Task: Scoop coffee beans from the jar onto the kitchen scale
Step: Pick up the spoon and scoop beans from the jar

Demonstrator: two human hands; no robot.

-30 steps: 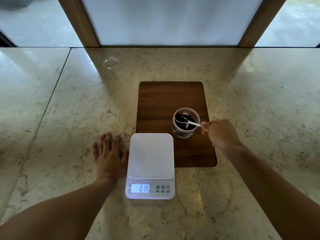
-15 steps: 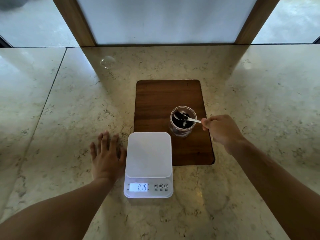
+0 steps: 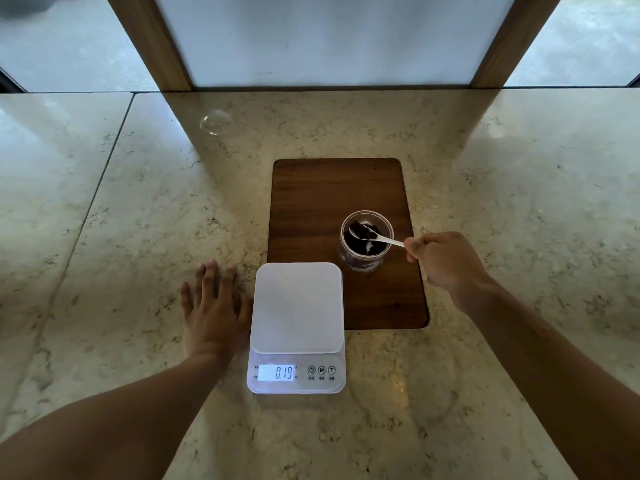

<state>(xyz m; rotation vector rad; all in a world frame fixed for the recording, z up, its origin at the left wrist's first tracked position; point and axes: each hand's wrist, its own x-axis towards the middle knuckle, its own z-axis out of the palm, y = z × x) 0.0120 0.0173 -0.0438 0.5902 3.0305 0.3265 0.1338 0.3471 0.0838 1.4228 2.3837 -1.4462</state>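
A clear glass jar (image 3: pixel 363 263) with dark coffee beans (image 3: pixel 358 242) inside stands on a wooden board (image 3: pixel 322 195). My right hand (image 3: pixel 446 263) pinches the handle of a white spoon (image 3: pixel 384 239); its bowl sits in the jar's mouth with a few beans on it. A white kitchen scale (image 3: pixel 297 306) lies in front of the jar, its platform bare and its display reading 0.19. My left hand (image 3: pixel 213 311) rests flat on the counter, fingers spread, touching the scale's left side.
The marble counter (image 3: pixel 138 220) stretches wide on both sides. A clear round lid (image 3: pixel 215 122) lies at the back left. A wooden-framed panel and windows rise behind the counter's far edge.
The spoon's bowl has lifted from deep among the beans to the jar's mouth, with beans on it. My left hand and the scale have stayed put.
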